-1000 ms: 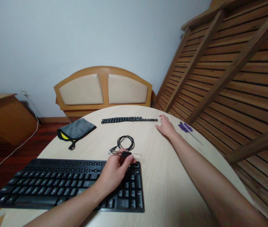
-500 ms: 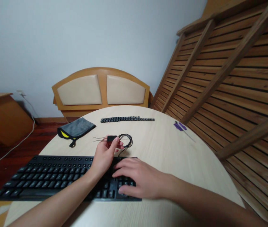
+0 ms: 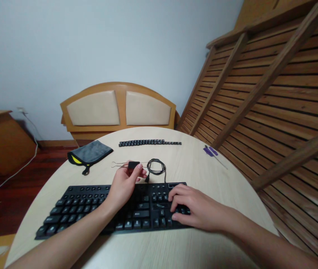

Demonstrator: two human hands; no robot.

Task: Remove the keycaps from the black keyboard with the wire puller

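A black wire keycap puller (image 3: 133, 164) with a dark handle is pinched in my left hand (image 3: 126, 182), its thin hooked wires sticking out left and right above the keyboard's back edge. My left forearm crosses the black keyboard (image 3: 136, 213) and hides part of its middle. At the keyboard's right end, my right hand (image 3: 191, 205) grips the number pad area, with bent fingers on top and the palm past the edge. A coiled black cable (image 3: 156, 167) lies behind the keyboard, just right of the puller.
Loose keycaps (image 3: 144, 142) stand in rows at the back of the round table (image 3: 220, 209). A grey pouch (image 3: 91, 154) with yellow lining lies at the left. At the right edge is a purple-and-metal tool (image 3: 210, 151). Wooden slats (image 3: 262, 108) lean beyond.
The keyboard has slid to the right along with my right hand, and the coiled cable has shifted right too. My left hand stays nearly in place with the puller.
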